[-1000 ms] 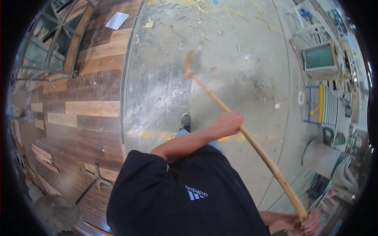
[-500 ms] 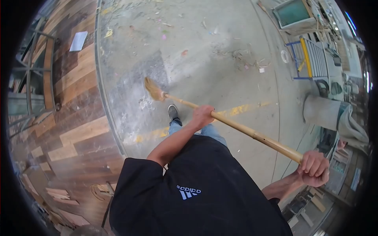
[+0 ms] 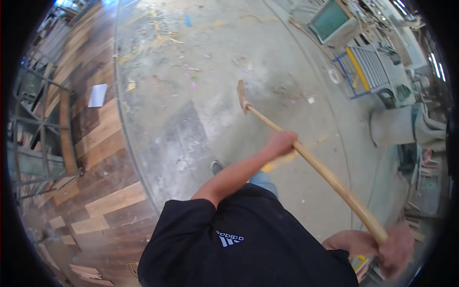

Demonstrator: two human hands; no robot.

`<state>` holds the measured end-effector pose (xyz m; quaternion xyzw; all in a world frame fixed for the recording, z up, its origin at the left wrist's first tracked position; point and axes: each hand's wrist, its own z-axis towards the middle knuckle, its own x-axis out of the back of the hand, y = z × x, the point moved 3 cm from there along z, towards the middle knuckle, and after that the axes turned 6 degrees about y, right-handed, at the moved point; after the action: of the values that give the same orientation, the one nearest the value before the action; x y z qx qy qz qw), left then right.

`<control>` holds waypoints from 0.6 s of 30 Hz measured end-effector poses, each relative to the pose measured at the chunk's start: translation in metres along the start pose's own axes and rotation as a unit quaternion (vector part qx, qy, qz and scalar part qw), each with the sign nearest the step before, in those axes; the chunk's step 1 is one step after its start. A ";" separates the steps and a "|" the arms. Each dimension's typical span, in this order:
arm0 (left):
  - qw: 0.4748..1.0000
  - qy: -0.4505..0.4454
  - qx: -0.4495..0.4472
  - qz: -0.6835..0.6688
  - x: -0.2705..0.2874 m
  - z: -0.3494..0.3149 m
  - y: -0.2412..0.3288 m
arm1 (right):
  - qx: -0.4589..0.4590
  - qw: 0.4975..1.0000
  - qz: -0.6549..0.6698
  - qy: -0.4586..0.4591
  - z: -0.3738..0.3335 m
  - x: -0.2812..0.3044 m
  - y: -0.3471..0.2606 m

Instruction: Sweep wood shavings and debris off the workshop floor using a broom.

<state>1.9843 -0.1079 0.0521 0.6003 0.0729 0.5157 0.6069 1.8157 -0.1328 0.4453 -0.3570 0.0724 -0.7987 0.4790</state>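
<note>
My left hand (image 3: 281, 142) has its fingers curled tight round the middle of a long pale wooden broom handle (image 3: 315, 167); the right hand (image 3: 394, 248), blurred down at five o'clock, is closed over the handle's upper end. From there the handle slants up toward eleven o'clock to the straw-coloured broom head (image 3: 241, 95), which rests on the dusty grey concrete floor (image 3: 201, 57) just above the middle of my view. Scraps and bits of litter lie scattered on the concrete around and beyond the head. Under my left forearm I see my black short-sleeved shirt (image 3: 239, 239) and, just above it, the toe of a grey shoe (image 3: 216, 167). At nine o'clock runs a floor of mixed brown wooden planks (image 3: 103, 143) with a white sheet of paper (image 3: 98, 95) lying on it — further left, a dark metal frame (image 3: 43, 129). At two o'clock stands a blue-framed roller conveyor (image 3: 366, 69).
</note>
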 end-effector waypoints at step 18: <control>0.885 0.070 0.409 0.212 0.240 -0.177 -0.092 | 0.018 0.746 0.661 -0.085 0.115 -0.117 0.202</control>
<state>2.0178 0.2025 0.0581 0.7590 0.1903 0.5971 0.1767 2.0672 -0.1187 0.3786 -0.2775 0.2352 -0.2499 0.8973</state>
